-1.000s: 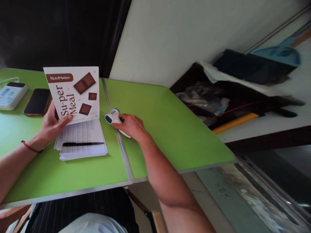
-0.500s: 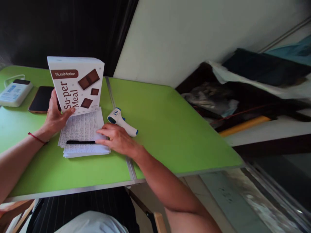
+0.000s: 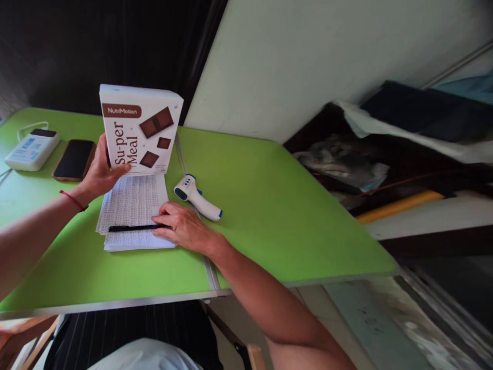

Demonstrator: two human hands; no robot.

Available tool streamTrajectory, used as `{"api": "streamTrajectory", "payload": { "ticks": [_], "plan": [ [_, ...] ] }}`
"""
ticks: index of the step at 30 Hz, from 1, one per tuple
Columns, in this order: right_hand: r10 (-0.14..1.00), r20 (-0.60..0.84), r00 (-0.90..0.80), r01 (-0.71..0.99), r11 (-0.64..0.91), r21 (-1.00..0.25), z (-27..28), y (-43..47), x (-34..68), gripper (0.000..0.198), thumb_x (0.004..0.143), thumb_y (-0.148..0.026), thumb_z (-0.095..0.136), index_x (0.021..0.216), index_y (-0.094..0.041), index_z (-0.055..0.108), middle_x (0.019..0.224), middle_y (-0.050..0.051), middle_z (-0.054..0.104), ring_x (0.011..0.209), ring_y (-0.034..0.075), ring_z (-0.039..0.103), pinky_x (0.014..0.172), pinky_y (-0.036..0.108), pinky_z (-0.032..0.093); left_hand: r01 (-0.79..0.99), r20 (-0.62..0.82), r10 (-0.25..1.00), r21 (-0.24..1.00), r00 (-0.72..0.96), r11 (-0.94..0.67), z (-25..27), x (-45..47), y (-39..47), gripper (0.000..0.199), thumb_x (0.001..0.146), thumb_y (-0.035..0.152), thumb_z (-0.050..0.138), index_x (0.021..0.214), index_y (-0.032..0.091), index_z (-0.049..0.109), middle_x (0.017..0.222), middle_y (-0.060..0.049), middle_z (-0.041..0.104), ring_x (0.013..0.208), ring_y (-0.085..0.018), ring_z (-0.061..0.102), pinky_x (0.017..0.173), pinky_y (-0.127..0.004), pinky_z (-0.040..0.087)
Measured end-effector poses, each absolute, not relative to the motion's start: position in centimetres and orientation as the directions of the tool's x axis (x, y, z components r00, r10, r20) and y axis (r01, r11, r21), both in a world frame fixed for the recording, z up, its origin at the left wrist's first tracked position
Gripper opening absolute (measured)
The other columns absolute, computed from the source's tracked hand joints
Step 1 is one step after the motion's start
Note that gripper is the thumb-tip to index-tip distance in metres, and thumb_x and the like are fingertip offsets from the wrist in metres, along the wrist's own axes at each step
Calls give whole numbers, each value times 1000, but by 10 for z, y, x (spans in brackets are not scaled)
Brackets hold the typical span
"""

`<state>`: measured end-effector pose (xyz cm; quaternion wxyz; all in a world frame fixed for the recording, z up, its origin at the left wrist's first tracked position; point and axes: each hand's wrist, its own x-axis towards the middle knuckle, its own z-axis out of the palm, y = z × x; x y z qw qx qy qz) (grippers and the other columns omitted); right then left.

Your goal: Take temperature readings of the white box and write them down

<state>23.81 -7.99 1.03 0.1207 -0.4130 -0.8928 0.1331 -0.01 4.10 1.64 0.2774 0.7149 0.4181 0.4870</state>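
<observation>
My left hand (image 3: 100,172) grips a white box (image 3: 144,131) printed "NutriMotion Su-per Meal" with brown chocolate squares. Its thumb lies on the front face at the lower left; the other fingers are mostly hidden behind. The box is held upright above the far end of a stack of handwritten paper sheets (image 3: 131,198). Over the near part of the stack, my right hand (image 3: 185,226) has its thumb and fingers closed around the right end of a black pen (image 3: 131,228). Just beyond that hand lies a white infrared thermometer (image 3: 198,198) with blue trim.
A dark smartphone (image 3: 74,159) and a white device with a cable (image 3: 33,149) sit on the left of the green folding table (image 3: 288,216). A dark panel and a pale wall stand behind. Cluttered shelves (image 3: 346,159) are at the right.
The box has moved right and slightly up in view with my left hand. My right thumb and fingers have closed around the pen's end. The view has shifted a little.
</observation>
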Motion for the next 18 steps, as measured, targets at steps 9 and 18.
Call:
{"api": "streamTrajectory", "payload": {
  "ticks": [9,18],
  "plan": [
    [768,116,-630,702,627,-338,8,-79,240,18,88,-32,69,100,-20,76,97,8,63,90,19,59,78,32,47,410,552,763,644,336,-646,-5,2,64,83,73,53,69,139,14,37,141,-14,45,141,-33,34,120,-51,25],
    [758,115,-642,707,643,-293,9,-81,241,17,93,-27,62,97,-18,77,94,8,63,87,18,59,72,29,43,561,465,765,521,445,-643,5,-6,53,76,81,35,60,146,12,27,146,-17,44,136,-31,43,113,-46,37]
  ]
}}
